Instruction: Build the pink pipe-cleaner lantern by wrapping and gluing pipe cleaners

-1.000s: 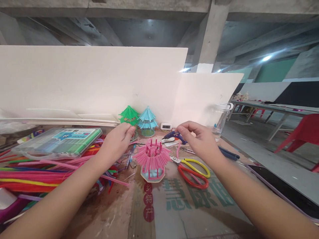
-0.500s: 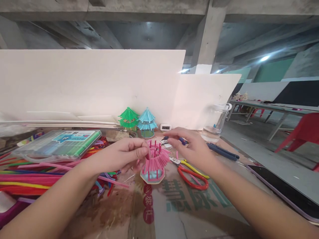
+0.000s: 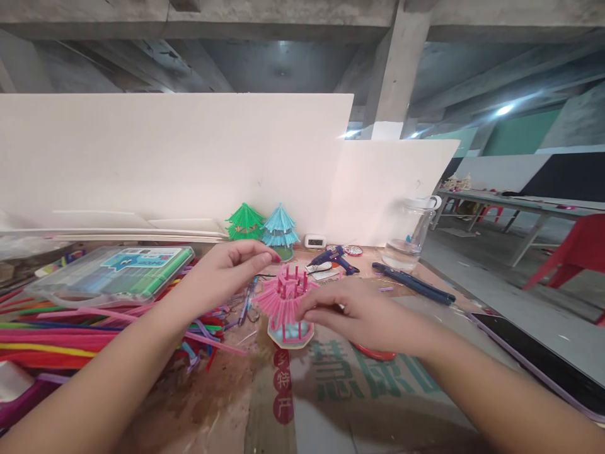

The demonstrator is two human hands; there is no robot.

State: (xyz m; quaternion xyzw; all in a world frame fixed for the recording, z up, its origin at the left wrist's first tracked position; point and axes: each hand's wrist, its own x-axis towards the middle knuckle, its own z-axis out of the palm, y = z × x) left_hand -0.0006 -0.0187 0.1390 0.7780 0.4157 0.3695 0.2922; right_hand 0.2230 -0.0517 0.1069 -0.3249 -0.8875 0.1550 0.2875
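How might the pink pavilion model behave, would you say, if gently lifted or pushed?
The pink pavilion model is probably light, given its slim roof strips. Its thin posts may bend if squeezed. The flat base should help it slide rather than tip.

small white clock (image 3: pixel 315 241) before pale panel (image 3: pixel 165 157) | clear lidded jug (image 3: pixel 407 234) | dark-screened phone (image 3: pixel 543 366) | red chair (image 3: pixel 571 255)

Free room before pink pavilion (image 3: pixel 278 306), red handle (image 3: pixel 377 354) rightward

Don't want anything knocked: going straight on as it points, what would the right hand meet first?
Most likely the pink model's roof, which the right hand overlaps in view; whether they touch is unclear.
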